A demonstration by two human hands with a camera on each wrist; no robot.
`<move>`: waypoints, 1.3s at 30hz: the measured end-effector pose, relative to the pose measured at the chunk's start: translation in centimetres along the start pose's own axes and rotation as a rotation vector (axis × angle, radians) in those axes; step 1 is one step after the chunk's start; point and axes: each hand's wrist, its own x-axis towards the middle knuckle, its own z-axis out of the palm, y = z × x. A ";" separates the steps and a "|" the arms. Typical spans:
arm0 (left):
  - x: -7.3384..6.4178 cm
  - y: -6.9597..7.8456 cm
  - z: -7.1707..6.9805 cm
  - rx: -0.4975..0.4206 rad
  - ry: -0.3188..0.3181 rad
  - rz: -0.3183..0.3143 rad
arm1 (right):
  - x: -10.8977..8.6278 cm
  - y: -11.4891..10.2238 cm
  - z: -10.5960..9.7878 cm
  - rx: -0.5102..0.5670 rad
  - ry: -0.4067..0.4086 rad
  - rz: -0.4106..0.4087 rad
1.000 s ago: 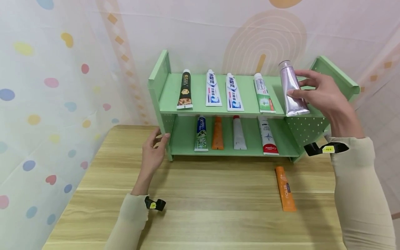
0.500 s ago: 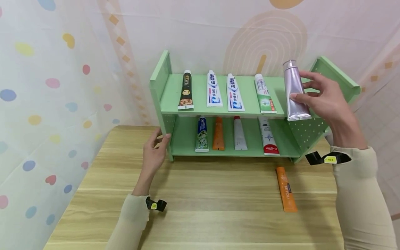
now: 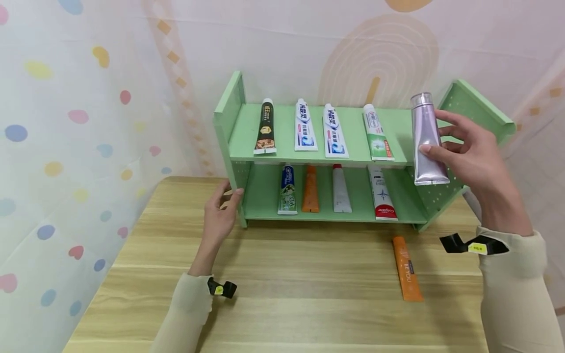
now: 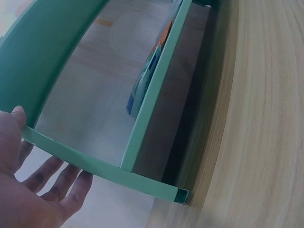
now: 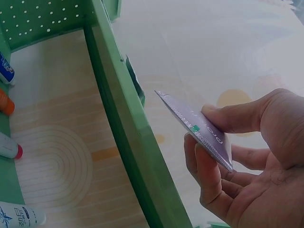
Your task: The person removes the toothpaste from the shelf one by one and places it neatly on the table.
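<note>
My right hand (image 3: 474,147) pinches a shiny lilac tube (image 3: 428,147) between thumb and fingers, cap end up, in front of the right end of a two-tier green rack (image 3: 318,159). The right wrist view shows the flat crimped end of this lilac tube (image 5: 202,128) beyond the upper board's edge. At the rack's left side panel, my left hand (image 3: 220,213) holds the front edge. In the left wrist view its thumb lies on one face of the green panel (image 4: 95,164) and the fingers (image 4: 78,190) on the other.
A black toothpaste tube (image 3: 265,127), two white-and-blue ones (image 3: 304,127) and a white-and-green one (image 3: 377,132) lie on the upper tier. Below lie a blue-green tube (image 3: 288,191), an orange tube (image 3: 310,191), a grey tube (image 3: 341,191) and a Colgate tube (image 3: 382,193). Another orange tube (image 3: 407,269) lies on the table.
My right hand has drawn the lilac tube back toward me and slightly right, turning it more upright. My left hand keeps its hold on the rack's side panel.
</note>
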 end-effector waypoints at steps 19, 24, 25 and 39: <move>0.1 0.2 0.0 0.003 -0.002 0.016 | -3.5 2.4 -0.1 0.319 -0.010 -0.140; 0.1 0.3 0.1 -0.002 0.001 0.018 | -4.3 3.0 0.2 0.329 -0.012 -0.192; 0.0 0.3 0.1 -0.002 0.002 0.017 | -4.4 3.2 0.2 0.328 -0.012 -0.203; -0.1 0.2 0.0 0.008 0.000 0.011 | -5.7 6.7 0.3 0.380 -0.048 -0.307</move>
